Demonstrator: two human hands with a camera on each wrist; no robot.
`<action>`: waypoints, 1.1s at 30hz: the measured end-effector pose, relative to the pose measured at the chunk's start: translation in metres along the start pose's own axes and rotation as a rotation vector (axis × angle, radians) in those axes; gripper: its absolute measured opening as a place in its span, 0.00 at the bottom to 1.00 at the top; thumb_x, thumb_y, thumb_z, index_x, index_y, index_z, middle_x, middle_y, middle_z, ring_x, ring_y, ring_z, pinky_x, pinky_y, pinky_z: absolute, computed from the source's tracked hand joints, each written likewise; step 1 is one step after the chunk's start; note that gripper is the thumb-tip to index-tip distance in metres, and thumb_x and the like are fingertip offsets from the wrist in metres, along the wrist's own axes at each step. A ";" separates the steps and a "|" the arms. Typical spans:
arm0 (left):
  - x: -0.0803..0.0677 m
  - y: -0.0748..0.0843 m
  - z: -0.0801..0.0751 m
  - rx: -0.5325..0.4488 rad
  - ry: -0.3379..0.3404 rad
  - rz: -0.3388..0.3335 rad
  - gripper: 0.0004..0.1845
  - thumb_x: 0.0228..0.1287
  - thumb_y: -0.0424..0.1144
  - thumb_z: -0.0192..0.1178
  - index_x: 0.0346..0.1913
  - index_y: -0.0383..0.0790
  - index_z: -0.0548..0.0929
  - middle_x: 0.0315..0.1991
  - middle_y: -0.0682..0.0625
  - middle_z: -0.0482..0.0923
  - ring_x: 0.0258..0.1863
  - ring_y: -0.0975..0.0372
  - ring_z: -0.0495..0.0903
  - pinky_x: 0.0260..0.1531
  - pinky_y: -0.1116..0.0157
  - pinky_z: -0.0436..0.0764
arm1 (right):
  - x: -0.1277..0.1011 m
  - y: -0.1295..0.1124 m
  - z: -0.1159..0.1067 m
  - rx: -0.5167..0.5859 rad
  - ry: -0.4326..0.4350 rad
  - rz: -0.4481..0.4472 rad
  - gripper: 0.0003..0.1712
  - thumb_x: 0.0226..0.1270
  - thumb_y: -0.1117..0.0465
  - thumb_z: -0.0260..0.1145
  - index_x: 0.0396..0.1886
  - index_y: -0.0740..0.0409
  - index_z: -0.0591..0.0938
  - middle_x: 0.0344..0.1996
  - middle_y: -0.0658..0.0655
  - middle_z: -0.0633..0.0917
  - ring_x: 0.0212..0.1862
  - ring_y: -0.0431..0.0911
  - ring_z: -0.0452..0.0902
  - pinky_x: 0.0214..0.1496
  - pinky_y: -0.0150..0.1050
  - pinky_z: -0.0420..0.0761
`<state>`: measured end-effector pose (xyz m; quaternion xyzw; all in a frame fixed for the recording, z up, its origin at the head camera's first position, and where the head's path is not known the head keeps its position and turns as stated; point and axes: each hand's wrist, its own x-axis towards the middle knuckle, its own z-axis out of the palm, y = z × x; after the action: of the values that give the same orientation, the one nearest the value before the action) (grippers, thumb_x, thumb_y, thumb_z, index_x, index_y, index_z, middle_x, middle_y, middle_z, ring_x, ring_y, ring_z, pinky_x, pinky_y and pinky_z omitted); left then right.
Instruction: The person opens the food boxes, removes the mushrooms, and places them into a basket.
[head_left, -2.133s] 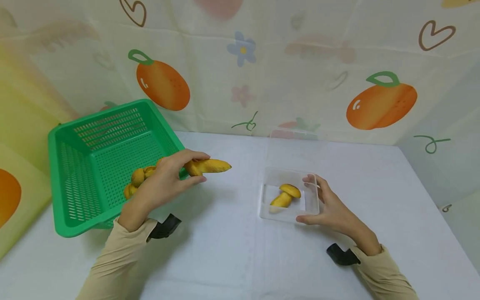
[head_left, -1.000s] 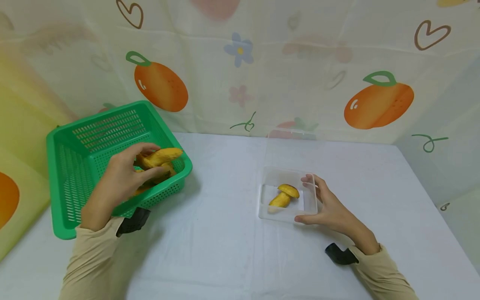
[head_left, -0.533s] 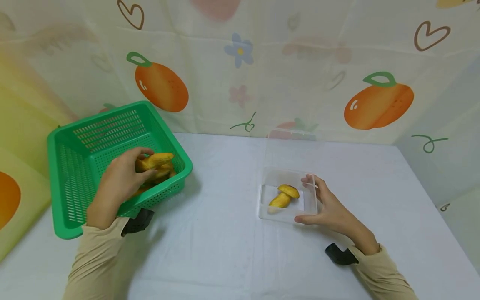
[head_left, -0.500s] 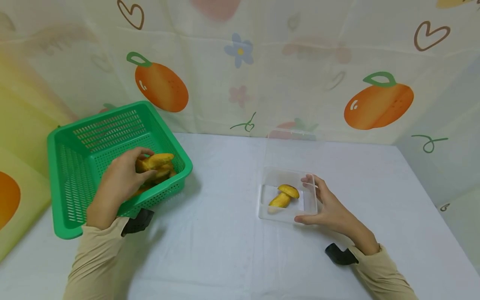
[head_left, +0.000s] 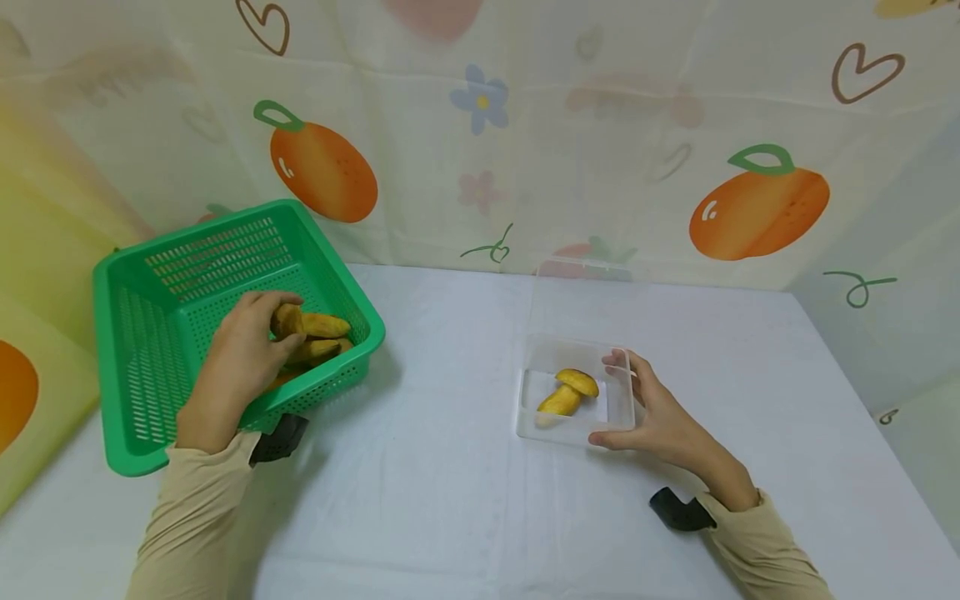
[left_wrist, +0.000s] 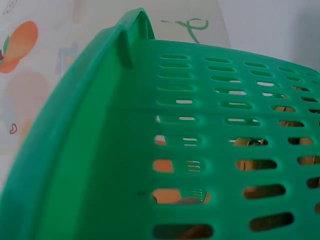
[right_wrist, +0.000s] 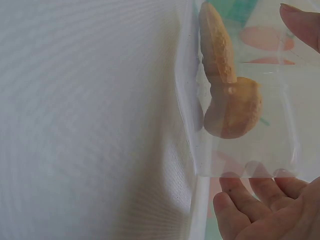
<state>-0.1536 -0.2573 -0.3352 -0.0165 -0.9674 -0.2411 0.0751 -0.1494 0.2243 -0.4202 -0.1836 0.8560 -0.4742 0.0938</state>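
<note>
Green basket far left on the bench. Left hand inside it, fingers curled on a yellow mushroom atop the pile; its long axis runs left-right, cap under the fingertips. Well apart to the right: clear box, one boxed mushroom lying inside. Right hand grips the box's right wall.

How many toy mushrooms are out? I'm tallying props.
At least 3: one in the clear box at; two or more in the green basket, partly hidden by the left hand.
</note>
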 end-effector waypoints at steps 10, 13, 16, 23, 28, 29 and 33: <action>-0.003 0.007 -0.001 -0.014 0.054 0.035 0.24 0.63 0.27 0.63 0.63 0.32 0.74 0.60 0.27 0.68 0.54 0.37 0.69 0.49 0.36 0.71 | 0.000 0.000 0.000 0.006 -0.001 0.012 0.60 0.46 0.57 0.83 0.72 0.59 0.54 0.72 0.64 0.62 0.75 0.65 0.54 0.74 0.68 0.53; -0.003 0.013 -0.001 -0.024 0.052 0.060 0.24 0.63 0.27 0.64 0.62 0.31 0.75 0.58 0.27 0.69 0.52 0.37 0.70 0.47 0.38 0.73 | 0.000 0.000 0.000 0.004 -0.001 0.013 0.60 0.46 0.57 0.83 0.72 0.59 0.53 0.72 0.64 0.62 0.76 0.65 0.54 0.74 0.68 0.52; -0.004 0.022 0.000 -0.038 0.034 0.078 0.23 0.63 0.28 0.64 0.61 0.31 0.75 0.58 0.28 0.69 0.51 0.38 0.72 0.46 0.39 0.75 | 0.000 0.000 0.000 0.003 -0.001 0.015 0.60 0.46 0.57 0.83 0.72 0.59 0.53 0.72 0.64 0.62 0.75 0.65 0.54 0.74 0.69 0.53; -0.006 0.039 0.004 -0.080 0.013 0.128 0.22 0.64 0.29 0.64 0.61 0.34 0.76 0.59 0.31 0.71 0.52 0.40 0.73 0.47 0.41 0.75 | 0.000 0.000 -0.001 0.002 -0.001 0.011 0.60 0.46 0.57 0.83 0.72 0.59 0.53 0.72 0.64 0.62 0.76 0.62 0.53 0.75 0.67 0.52; -0.008 0.050 0.008 -0.122 -0.002 0.177 0.21 0.64 0.30 0.64 0.60 0.35 0.77 0.59 0.34 0.72 0.52 0.42 0.71 0.45 0.47 0.74 | 0.000 0.001 -0.001 -0.001 -0.001 0.008 0.61 0.46 0.57 0.83 0.73 0.60 0.53 0.72 0.64 0.62 0.76 0.62 0.53 0.75 0.66 0.51; -0.008 0.052 0.008 -0.128 -0.006 0.184 0.21 0.64 0.30 0.64 0.60 0.35 0.77 0.59 0.35 0.73 0.52 0.42 0.71 0.45 0.48 0.74 | 0.000 0.001 -0.001 0.000 -0.001 0.009 0.61 0.46 0.57 0.83 0.73 0.60 0.53 0.72 0.63 0.62 0.76 0.62 0.53 0.75 0.66 0.51; -0.009 0.061 0.012 -0.147 -0.008 0.224 0.21 0.63 0.28 0.65 0.59 0.35 0.78 0.59 0.36 0.74 0.56 0.44 0.73 0.51 0.47 0.76 | -0.001 0.000 -0.001 0.003 0.002 0.008 0.61 0.46 0.57 0.83 0.73 0.60 0.53 0.72 0.63 0.62 0.76 0.61 0.53 0.75 0.66 0.51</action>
<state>-0.1420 -0.1975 -0.3189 -0.1309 -0.9395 -0.3016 0.0965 -0.1489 0.2259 -0.4199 -0.1798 0.8561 -0.4751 0.0951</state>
